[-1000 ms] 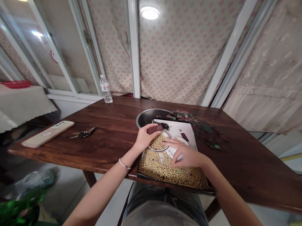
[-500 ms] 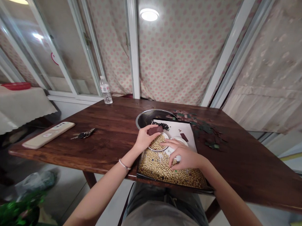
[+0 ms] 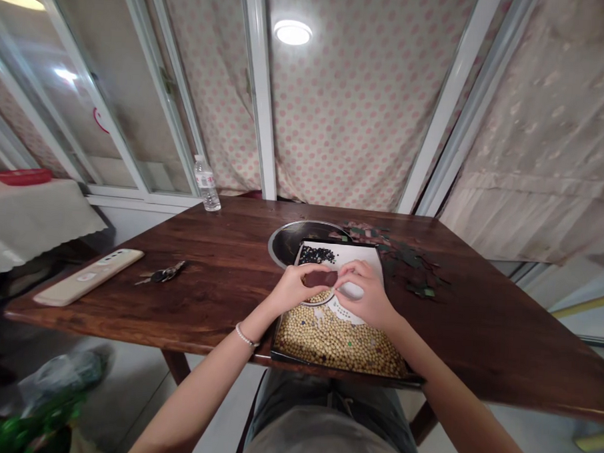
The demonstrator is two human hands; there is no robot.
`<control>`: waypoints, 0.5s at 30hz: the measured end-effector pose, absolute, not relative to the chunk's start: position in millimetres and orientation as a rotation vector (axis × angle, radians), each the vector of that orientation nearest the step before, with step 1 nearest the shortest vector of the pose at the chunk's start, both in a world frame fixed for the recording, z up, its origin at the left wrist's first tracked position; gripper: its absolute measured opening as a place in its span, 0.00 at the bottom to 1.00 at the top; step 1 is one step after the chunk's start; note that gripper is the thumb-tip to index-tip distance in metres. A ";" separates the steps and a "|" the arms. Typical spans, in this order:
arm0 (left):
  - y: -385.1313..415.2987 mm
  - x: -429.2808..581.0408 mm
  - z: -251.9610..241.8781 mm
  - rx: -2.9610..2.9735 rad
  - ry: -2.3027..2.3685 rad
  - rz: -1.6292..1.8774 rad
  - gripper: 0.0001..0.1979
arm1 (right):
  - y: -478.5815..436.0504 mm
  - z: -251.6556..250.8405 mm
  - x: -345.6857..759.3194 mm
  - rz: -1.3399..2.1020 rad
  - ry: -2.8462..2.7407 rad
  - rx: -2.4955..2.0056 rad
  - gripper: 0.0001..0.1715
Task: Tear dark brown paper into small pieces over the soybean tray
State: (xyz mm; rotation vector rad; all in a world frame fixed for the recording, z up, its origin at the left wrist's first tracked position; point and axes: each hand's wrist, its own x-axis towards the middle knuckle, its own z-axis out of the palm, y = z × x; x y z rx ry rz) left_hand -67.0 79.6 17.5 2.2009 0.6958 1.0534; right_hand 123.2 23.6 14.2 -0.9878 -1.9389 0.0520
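Observation:
My left hand (image 3: pixel 294 289) grips a small dark brown packet (image 3: pixel 320 279) between thumb and fingers. At the packet's right end, my right hand (image 3: pixel 366 293) is closed in a pinch; what its fingertips hold is too small to tell. Under the packet stands a bowl (image 3: pixel 323 298) of pale yellow beans, partly hidden by my left hand. A white paper-like piece (image 3: pixel 345 313) with small dark specks lies below my right hand. Both hands are over a black-edged tray (image 3: pixel 273 345) with many loose yellow beans (image 3: pixel 332 341) in its near half and black beans (image 3: pixel 315 255) at its far left.
Behind the tray is a dark round metal basin (image 3: pixel 294 236). Dark green and reddish scraps (image 3: pixel 415 265) lie scattered to the right on the wooden table (image 3: pixel 220 270). A phone (image 3: pixel 89 277), keys (image 3: pixel 162 274) and a water bottle (image 3: pixel 207 183) are on the left.
My right hand has risen from the loose beans, moving forward to the packet's right end. My left hand has brought the packet slightly nearer and to the right, showing more black beans.

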 end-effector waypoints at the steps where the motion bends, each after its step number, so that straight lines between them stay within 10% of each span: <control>1: 78.5 -67.1 18.5 2.214 0.681 1.035 0.16 | 26.4 11.2 122.8 -0.001 -1.919 -1.013 0.04; 15: 75.1 -66.3 20.7 2.304 0.683 0.957 0.15 | 35.6 -1.1 122.1 -0.110 -1.838 -1.020 0.06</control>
